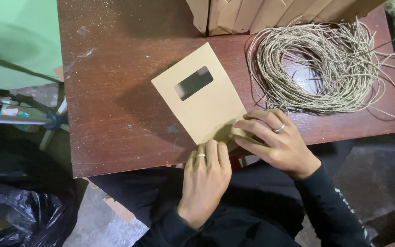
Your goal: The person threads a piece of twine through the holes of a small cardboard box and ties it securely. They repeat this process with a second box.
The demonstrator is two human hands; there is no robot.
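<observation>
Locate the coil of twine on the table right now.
In the head view, the coil of twine lies on the right part of the wooden table, right of the windowed paper bag and beyond the right hand.

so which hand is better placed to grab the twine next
Probably the right hand: it rests on the flat brown paper bag just below the coil of tan twine. The left hand sits further away at the table edge.

head camera looks steeply down, seemingly close above the table (110, 114).
</observation>
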